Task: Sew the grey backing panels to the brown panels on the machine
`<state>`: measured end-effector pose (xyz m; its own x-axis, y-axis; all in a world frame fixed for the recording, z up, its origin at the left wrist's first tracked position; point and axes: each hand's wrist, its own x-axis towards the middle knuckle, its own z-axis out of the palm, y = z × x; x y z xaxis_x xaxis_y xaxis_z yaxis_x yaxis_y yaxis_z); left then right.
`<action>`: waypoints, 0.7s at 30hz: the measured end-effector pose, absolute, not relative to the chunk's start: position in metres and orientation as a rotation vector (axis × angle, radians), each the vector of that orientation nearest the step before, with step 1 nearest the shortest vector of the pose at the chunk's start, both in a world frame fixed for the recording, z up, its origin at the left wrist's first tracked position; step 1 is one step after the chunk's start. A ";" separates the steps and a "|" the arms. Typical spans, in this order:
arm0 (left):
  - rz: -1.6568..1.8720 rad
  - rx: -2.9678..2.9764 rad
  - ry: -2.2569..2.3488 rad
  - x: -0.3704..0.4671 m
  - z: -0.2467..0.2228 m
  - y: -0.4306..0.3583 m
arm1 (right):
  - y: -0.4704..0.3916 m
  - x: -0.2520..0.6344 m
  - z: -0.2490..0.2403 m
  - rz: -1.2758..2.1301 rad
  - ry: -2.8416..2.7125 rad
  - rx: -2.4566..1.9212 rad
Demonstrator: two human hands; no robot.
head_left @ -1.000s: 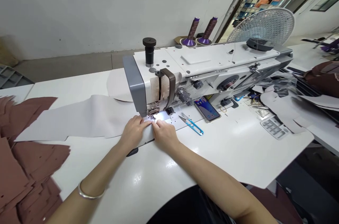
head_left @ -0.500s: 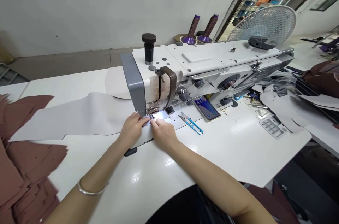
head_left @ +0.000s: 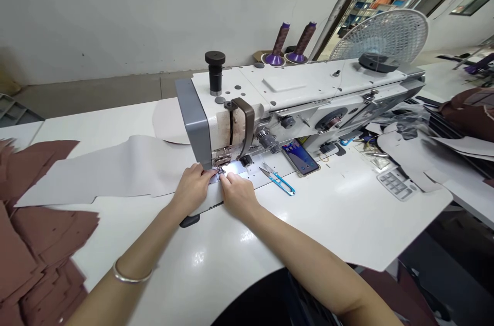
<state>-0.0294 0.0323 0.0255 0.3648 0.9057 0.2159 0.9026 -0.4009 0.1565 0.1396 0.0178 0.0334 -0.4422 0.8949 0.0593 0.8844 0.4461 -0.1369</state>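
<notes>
A white and grey sewing machine (head_left: pixel 239 89) stands on the white table, its lamp lighting the needle area. Just left of the presser foot (head_left: pixel 221 167), my left hand (head_left: pixel 193 186) rests on the right end of a long light grey piece (head_left: pixel 116 169), fingers pressed together. My right hand (head_left: pixel 238 193) is closed at the front of the foot, its fingertips close to those of my left hand. Whatever lies between the fingertips is too small to make out. Blue thread snips (head_left: pixel 278 180) lie right of my right hand, beside a phone (head_left: pixel 301 156).
Stacked reddish-brown pieces (head_left: pixel 46 243) cover the left side of the table. Two brown thread cones (head_left: pixel 280 43) and a fan (head_left: pixel 386 33) stand behind the machine. More grey pieces (head_left: pixel 409 154) lie at the right, with dark material beyond.
</notes>
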 end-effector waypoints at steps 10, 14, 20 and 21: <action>-0.011 2.602 2.106 -0.139 0.077 0.046 | 0.019 0.140 0.035 0.200 -2.574 -1.600; 0.002 2.597 2.291 -0.167 0.131 0.030 | 0.019 0.141 0.037 0.228 -2.556 -1.614; -0.148 2.278 2.117 -0.167 0.152 -0.063 | 0.018 0.142 0.044 0.285 -2.471 -1.671; -0.087 2.193 2.027 -0.158 0.142 -0.083 | 0.018 0.142 0.046 0.309 -2.439 -1.689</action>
